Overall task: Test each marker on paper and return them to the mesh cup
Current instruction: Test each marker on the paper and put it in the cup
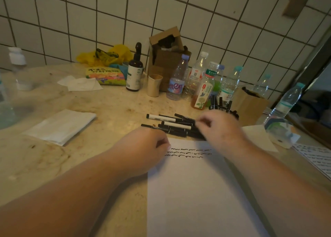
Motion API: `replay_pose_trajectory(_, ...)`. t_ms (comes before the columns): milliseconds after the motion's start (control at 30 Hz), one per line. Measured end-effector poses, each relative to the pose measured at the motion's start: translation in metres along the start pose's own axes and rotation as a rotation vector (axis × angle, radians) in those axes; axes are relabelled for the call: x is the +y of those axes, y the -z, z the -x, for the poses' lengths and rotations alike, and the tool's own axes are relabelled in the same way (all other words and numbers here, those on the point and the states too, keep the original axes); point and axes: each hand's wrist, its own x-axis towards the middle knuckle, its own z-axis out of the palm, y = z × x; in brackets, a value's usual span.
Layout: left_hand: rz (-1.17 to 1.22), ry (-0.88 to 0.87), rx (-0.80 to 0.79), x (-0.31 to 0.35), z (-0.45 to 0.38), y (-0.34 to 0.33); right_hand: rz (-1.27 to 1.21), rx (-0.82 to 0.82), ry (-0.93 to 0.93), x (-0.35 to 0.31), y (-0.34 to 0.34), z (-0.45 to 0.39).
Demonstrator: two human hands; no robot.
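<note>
Between our 2 hands, just past the knuckles, the pile of markers lies flat on the tabletop, mostly black barrels with 2 white-bodied ones among them, all pointing roughly left to right. Our left hand rests at the upper left corner of the white paper, fingers curled into a loose fist with the thumb tucked toward the sheet; we cannot tell whether it pinches anything. Our right hand hovers over the right end of the pile, blurred, its fingers bent inward toward the markers; whether it grips one we cannot tell. Just in front of the left hand's fingertips and below the right hand, 3 rows of short black squiggles run across the top of the paper. Beyond the right hand, partly hidden behind it, the dark mesh cup stands with a few black markers upright in it, next to a brown cardboard box. Farther back from that hand stands a cluster of plastic bottles, a beige cup and a dark dropper bottle against the tiled wall. Well to the left of the left hand a folded white tissue lies on the tabletop. To the right of the right forearm, at the frame's edge, sits another sheet with scribbled lines.
</note>
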Motion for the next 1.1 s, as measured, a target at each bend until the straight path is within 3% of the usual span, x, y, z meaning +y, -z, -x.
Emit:
replay_pose_trajectory(67,-0.014,0.008,0.001,0.001,-0.001,0.000,0.183,-0.149,0.029,-0.001,-0.020,-0.007)
replay_pose_trajectory(133,-0.035,0.009,-0.005,0.001,-0.002,0.001,0.278,-0.198,0.034,0.001,-0.034,-0.012)
replay_pose_trajectory(400,-0.083,-0.015,-0.015,0.002,-0.005,0.001,0.311,-0.106,0.074,0.008,-0.052,-0.023)
replay_pose_trajectory(767,-0.073,-0.018,-0.017,-0.001,-0.005,0.000,0.366,-0.107,0.132,0.016,-0.060,-0.025)
replay_pose_trajectory(900,-0.049,0.003,-0.016,-0.001,-0.003,0.001,0.171,-0.018,-0.016,0.004,-0.031,-0.015)
replay_pose_trajectory(1100,-0.036,0.011,-0.030,0.003,-0.001,-0.001,-0.515,0.099,-0.191,0.010,0.021,0.034)
